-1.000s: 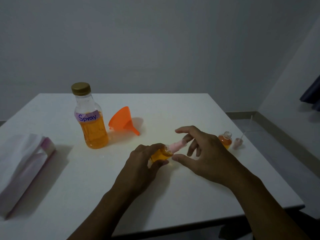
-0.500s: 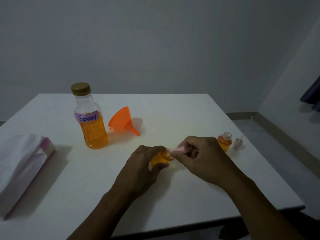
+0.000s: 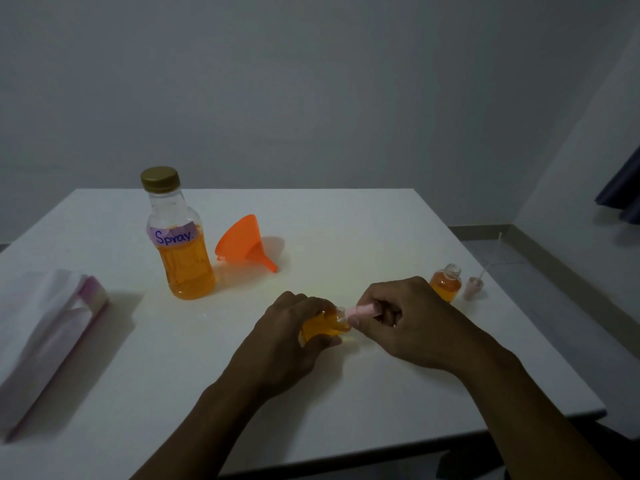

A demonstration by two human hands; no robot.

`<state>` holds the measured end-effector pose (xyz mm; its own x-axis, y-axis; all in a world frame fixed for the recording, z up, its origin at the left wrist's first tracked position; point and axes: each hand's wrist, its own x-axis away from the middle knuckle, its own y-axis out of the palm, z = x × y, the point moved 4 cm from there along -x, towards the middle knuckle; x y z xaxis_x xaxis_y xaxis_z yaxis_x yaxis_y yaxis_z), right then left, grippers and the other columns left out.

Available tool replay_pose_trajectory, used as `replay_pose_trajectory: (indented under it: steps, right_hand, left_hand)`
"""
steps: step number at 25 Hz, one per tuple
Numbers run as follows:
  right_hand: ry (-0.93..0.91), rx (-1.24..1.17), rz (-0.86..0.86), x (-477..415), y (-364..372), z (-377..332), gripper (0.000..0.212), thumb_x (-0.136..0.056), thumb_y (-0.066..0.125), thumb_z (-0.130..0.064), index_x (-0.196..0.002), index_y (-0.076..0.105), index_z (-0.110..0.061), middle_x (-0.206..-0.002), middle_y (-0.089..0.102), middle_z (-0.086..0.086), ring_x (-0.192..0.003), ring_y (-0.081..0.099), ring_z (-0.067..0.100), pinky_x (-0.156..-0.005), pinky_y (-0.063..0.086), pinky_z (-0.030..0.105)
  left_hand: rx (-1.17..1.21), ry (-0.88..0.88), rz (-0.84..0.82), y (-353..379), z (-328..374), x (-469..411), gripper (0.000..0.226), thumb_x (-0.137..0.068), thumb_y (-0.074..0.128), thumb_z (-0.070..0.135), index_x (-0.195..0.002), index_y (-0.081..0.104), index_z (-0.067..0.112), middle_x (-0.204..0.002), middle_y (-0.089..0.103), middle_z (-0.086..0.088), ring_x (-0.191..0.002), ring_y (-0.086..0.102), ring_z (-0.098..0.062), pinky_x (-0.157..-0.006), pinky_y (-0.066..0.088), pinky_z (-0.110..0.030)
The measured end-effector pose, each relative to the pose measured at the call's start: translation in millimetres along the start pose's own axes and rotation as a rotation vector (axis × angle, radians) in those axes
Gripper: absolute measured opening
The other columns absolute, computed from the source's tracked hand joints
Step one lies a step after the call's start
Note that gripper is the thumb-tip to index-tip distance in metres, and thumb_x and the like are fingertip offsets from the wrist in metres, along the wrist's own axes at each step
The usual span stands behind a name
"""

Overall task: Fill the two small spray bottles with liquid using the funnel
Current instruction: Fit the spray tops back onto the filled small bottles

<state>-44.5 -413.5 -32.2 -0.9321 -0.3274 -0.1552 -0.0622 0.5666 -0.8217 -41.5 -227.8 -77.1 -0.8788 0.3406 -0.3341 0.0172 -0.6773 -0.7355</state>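
Note:
My left hand grips a small spray bottle full of orange liquid, tilted sideways just above the white table. My right hand is closed on that bottle's pink spray cap at its neck. A second small bottle with orange liquid stands uncapped to the right, its pink spray head with dip tube beside it. The orange funnel lies on its side behind my hands. A larger bottle labelled "Spray", gold-capped and about half full of orange liquid, stands at the left.
A white and pink tissue pack lies at the table's left edge. The second small bottle and its spray head sit close to the right edge of the table. A grey wall runs behind.
My right hand's fingers, spread open a second ago, have closed around the pink cap at the bottle's neck. My left hand keeps its hold on the small bottle.

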Motion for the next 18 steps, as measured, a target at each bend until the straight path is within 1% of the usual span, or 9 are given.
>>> replay_pose_trajectory:
  steps: [3,5,7,8,11,13,14,15,18]
  right_hand:
    - [0.014,0.020,-0.040,-4,3,1,0.023,-0.093,0.065,-0.041,-0.085,0.071,-0.019,-0.069,0.064,-0.006,-0.065,0.060,0.015,-0.056,0.047,0.024]
    - [0.016,0.011,-0.065,-4,6,-1,0.028,-0.094,0.062,-0.042,-0.076,0.067,-0.022,-0.063,0.061,-0.004,-0.060,0.057,0.014,-0.055,0.046,0.027]
    - [0.027,0.002,-0.072,-5,7,-2,0.031,-0.095,0.061,-0.043,-0.071,0.065,-0.024,-0.060,0.059,-0.004,-0.058,0.056,0.012,-0.054,0.042,0.020]
    - [0.041,-0.014,-0.059,-6,6,-2,0.031,-0.095,0.061,-0.043,-0.073,0.068,-0.022,-0.061,0.060,-0.004,-0.059,0.058,0.011,-0.054,0.042,0.017]
    - [0.094,-0.102,-0.012,-5,4,-5,0.031,-0.093,0.064,-0.043,-0.080,0.073,-0.016,-0.064,0.066,-0.001,-0.058,0.063,0.007,-0.054,0.049,0.016]
    - [0.103,-0.179,0.029,-4,3,-10,0.031,-0.091,0.067,-0.042,-0.078,0.074,-0.015,-0.061,0.068,0.003,-0.053,0.066,0.010,-0.056,0.056,0.024]
    - [0.106,-0.207,0.058,-3,2,-12,0.031,-0.090,0.068,-0.042,-0.076,0.074,-0.015,-0.060,0.069,0.004,-0.053,0.067,0.012,-0.059,0.058,0.028]
    - [0.114,-0.223,0.087,-3,2,-13,0.032,-0.090,0.069,-0.042,-0.073,0.073,-0.015,-0.058,0.070,0.003,-0.054,0.068,0.013,-0.062,0.058,0.030]
    - [0.171,-0.234,0.125,-4,3,-13,0.036,-0.088,0.071,-0.044,-0.070,0.072,-0.013,-0.059,0.071,0.003,-0.054,0.071,0.013,-0.063,0.054,0.024]
  left_hand:
    - [-0.023,0.038,0.038,0,2,1,0.039,-0.080,0.070,0.041,-0.116,0.060,0.032,-0.111,0.062,0.011,-0.094,0.048,-0.004,-0.076,0.039,-0.011]
    - [-0.054,0.072,0.086,-1,3,1,0.038,-0.078,0.072,0.036,-0.114,0.063,0.029,-0.108,0.065,0.007,-0.091,0.050,-0.006,-0.074,0.041,-0.012]
    - [-0.085,0.111,0.133,-2,4,2,0.036,-0.076,0.073,0.034,-0.111,0.064,0.026,-0.104,0.067,0.004,-0.088,0.055,-0.009,-0.071,0.047,-0.017]
    - [-0.105,0.132,0.160,-3,6,2,0.035,-0.076,0.072,0.034,-0.109,0.063,0.025,-0.102,0.067,0.003,-0.087,0.056,-0.011,-0.069,0.050,-0.019]
    - [-0.143,0.161,0.215,-4,11,3,0.033,-0.077,0.070,0.034,-0.106,0.064,0.022,-0.099,0.068,0.002,-0.084,0.058,-0.013,-0.067,0.050,-0.021]
    - [-0.117,0.130,0.224,-5,9,2,0.035,-0.077,0.072,0.036,-0.108,0.065,0.021,-0.101,0.069,0.002,-0.085,0.057,-0.011,-0.069,0.045,-0.016]
    - [-0.079,0.096,0.225,-6,7,2,0.037,-0.075,0.075,0.036,-0.109,0.066,0.022,-0.102,0.069,0.003,-0.086,0.057,-0.011,-0.070,0.041,-0.014]
    - [-0.040,0.065,0.226,-6,4,1,0.039,-0.074,0.077,0.036,-0.109,0.066,0.022,-0.103,0.069,0.003,-0.087,0.057,-0.011,-0.071,0.040,-0.013]
    - [-0.039,0.033,0.233,-4,1,1,0.042,-0.073,0.077,0.037,-0.111,0.065,0.023,-0.104,0.070,0.002,-0.088,0.058,-0.012,-0.073,0.040,-0.012]
